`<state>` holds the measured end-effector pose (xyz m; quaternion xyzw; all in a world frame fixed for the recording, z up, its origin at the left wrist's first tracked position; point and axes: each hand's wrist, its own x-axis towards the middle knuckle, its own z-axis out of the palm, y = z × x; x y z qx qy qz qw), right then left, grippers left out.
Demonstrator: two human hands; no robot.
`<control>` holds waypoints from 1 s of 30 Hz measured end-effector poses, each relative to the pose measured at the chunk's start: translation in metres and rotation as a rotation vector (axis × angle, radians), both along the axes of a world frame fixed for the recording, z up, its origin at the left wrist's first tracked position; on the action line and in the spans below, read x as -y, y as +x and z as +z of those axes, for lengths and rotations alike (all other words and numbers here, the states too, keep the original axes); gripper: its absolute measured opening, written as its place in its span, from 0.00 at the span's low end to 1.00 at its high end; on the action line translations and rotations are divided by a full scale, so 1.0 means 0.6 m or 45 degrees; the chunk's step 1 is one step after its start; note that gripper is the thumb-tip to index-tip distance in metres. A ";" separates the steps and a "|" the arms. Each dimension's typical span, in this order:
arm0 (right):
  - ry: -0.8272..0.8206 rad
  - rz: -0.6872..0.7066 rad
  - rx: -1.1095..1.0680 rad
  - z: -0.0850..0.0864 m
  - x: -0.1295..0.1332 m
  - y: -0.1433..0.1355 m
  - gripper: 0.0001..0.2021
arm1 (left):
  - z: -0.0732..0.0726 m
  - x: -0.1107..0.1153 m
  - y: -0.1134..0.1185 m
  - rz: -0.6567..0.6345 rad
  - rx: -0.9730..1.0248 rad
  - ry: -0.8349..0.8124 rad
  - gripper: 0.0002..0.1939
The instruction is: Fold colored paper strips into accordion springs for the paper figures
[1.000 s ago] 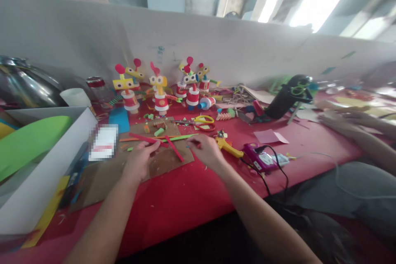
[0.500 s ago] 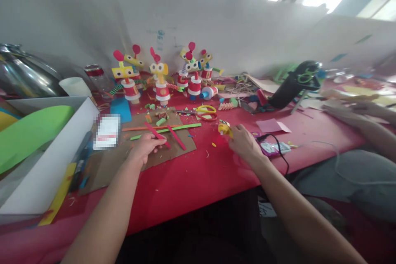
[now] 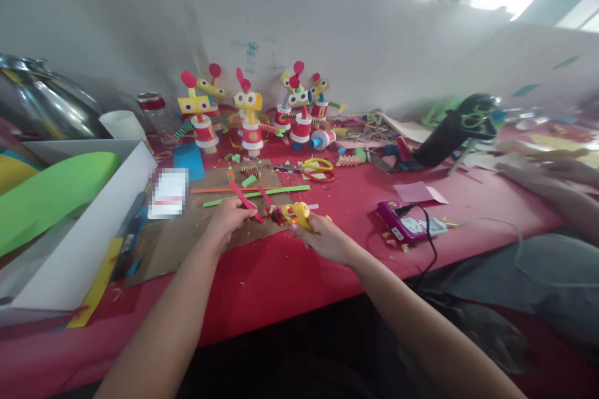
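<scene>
Between its fingers my left hand (image 3: 231, 218) pinches a red paper strip (image 3: 244, 199) over the brown cardboard (image 3: 187, 240). My right hand (image 3: 325, 235) is wrapped round a yellow glue gun (image 3: 298, 214), whose tip points left, close to the strip's lower end. A second red strip (image 3: 266, 194) lies partly hidden behind the gun. Behind my hands, a green strip (image 3: 285, 190) and an orange strip (image 3: 210, 191) cross the cardboard. Scissors (image 3: 317, 168) with yellow and red handles rest just past them.
Paper-cup figures (image 3: 253, 136) stand along the back. At the left are a white box (image 3: 88, 243) and a steel jug (image 3: 51, 103). A purple device (image 3: 402, 224) with a black cable lies right. Another person's hands (image 3: 528, 174) rest at the far right.
My right hand has moved left with the yellow glue gun, bringing it beside the red strip in my left hand. The purple device is now uncovered. The view has shifted slightly.
</scene>
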<state>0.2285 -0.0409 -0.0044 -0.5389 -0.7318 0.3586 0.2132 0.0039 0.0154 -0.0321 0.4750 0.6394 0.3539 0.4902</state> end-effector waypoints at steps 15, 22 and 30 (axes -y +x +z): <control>0.020 -0.013 0.062 0.002 -0.006 -0.011 0.16 | 0.001 -0.001 0.003 0.029 0.045 -0.013 0.10; 0.063 -0.023 0.067 -0.002 -0.009 -0.010 0.15 | 0.001 0.000 0.004 0.033 0.041 0.002 0.10; 0.059 0.005 0.081 0.001 -0.013 -0.008 0.15 | -0.001 -0.001 0.004 0.021 0.069 -0.005 0.10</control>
